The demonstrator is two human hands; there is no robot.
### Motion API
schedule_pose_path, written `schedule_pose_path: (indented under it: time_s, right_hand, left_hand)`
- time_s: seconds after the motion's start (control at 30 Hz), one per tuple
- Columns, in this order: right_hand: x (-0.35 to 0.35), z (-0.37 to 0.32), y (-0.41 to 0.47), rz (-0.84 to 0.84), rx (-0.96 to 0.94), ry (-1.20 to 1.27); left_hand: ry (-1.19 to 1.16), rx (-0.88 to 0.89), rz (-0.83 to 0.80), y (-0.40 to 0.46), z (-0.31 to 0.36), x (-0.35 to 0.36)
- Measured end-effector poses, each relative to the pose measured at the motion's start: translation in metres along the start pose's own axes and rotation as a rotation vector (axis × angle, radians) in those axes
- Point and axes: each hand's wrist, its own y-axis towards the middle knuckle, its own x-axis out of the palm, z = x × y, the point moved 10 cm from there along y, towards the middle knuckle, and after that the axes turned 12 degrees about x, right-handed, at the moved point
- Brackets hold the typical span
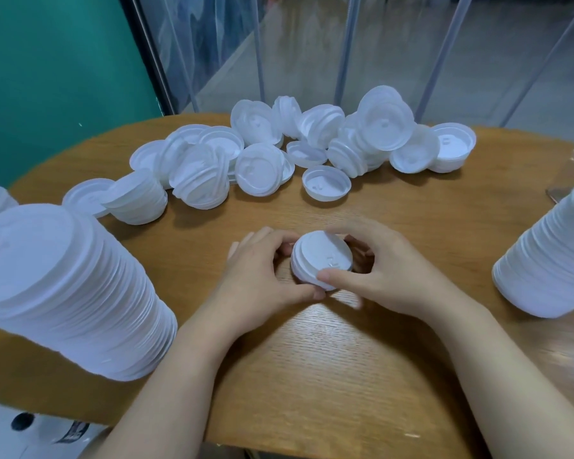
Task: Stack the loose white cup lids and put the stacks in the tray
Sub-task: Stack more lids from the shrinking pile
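Head view: both hands cup a short stack of white lids at mid-table. The left hand curls round its left side and the right hand grips the right, thumb on the near rim; how many lids it holds is hard to tell. Bare wooden table lies between the forearms. Beyond, loose lids sprawl toward the far edge. A tall lid stack at left and another at right are cut off by the frame.
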Motion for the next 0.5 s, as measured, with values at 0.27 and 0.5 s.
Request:
schedule_pose_path:
  time_s: [0.27,0.5]
  right_hand:
    - [-0.046,0.012,0.047,0.327,-0.047,-0.034]
    - [-0.021,0.017,0.068,0.325,-0.102,-0.239]
  left_hand:
    - [0.008,0.011,-0.006,-0.001,0.003,0.000]
    - [-0.023,0.003,0.013,0.000,0.000,0.000]
